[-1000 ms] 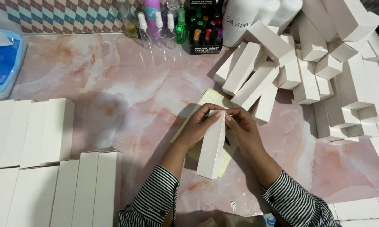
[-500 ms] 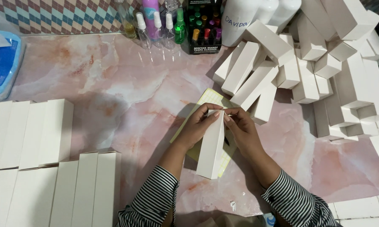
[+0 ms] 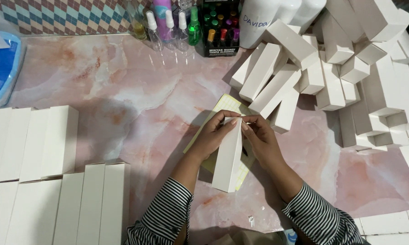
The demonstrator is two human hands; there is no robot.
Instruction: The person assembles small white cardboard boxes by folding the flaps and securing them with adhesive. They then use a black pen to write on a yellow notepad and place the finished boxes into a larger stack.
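Both hands, left hand (image 3: 212,136) and right hand (image 3: 261,138), pinch the top end of a tall white box (image 3: 228,156) above a yellow sheet (image 3: 222,105) on the worktop (image 3: 122,81). Fingers closed on it. The box looks light, thin-walled and easily crushed, best held by its edges.

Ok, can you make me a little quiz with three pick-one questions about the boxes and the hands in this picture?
1. Where is the yellow sheet?
A. under the held box
B. on the blue pack
C. on the box pile

2. What colour is the box in the hands?
A. green
B. white
C. pink

3. How is that box held?
A. by one hand only
B. by both hands at its top end
C. it lies flat, untouched

Answers:
1. A, the sheet peeks out from beneath the box on the pink marble table.
2. B, it is plain white like the loose pile to the right.
3. B, the left hand and the right hand both pinch its upper end.
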